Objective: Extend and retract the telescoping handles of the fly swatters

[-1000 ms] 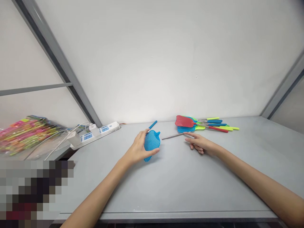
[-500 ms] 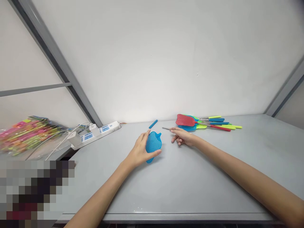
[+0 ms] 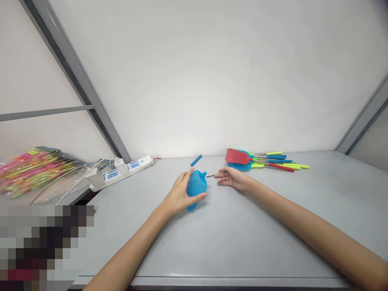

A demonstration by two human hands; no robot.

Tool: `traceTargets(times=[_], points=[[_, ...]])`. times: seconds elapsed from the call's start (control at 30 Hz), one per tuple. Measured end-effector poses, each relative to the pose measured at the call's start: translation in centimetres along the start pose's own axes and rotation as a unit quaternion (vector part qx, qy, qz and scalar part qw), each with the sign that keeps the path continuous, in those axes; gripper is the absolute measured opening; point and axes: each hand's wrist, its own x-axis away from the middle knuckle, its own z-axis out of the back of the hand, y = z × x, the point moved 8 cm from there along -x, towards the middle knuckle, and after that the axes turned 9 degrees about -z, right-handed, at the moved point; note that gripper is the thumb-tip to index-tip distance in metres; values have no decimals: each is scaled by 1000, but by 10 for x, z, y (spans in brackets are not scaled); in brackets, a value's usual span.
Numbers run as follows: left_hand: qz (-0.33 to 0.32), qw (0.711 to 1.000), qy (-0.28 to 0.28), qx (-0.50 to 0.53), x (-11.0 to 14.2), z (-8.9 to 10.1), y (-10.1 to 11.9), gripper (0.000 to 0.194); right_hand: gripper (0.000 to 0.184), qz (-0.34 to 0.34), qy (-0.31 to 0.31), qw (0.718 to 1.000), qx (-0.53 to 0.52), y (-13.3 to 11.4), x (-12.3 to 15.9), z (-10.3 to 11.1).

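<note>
My left hand (image 3: 183,192) is closed around a blue fly swatter head (image 3: 197,185), tilted, with its short neck pointing up and right. My right hand (image 3: 232,178) pinches a thin metal rod (image 3: 214,174) between thumb and fingers. The rod's free end points left and lies close beside the swatter head's neck; whether they touch I cannot tell. Behind them on the table lies a loose blue handle sleeve (image 3: 196,160), held by neither hand.
Assembled fly swatters (image 3: 238,156) in red, blue and yellow-green lie piled at the back right. A white power strip (image 3: 123,173) with plugged-in adapters stands at the left. Beyond it are bagged colourful items (image 3: 36,171). The grey table (image 3: 230,238) meets a white wall.
The rod's tip has come down and nearer the swatter head's neck. My right hand has turned, with its fingers now extended under the rod. My left hand keeps its grip.
</note>
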Motion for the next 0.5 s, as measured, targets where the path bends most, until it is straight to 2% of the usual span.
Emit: traceTargets(times=[0.17,0.3,0.5], points=[[-6,1000,5,4,0,2,-3,75,17,-23,-36,999,-16,19,39,12],[-7,1000,-3,5,-1,1,-4,76,25,-80,-99,991,49,28,63,12],[-14,1000,-12,7,1,0,0,76,38,-71,-76,991,87,30,67,13]])
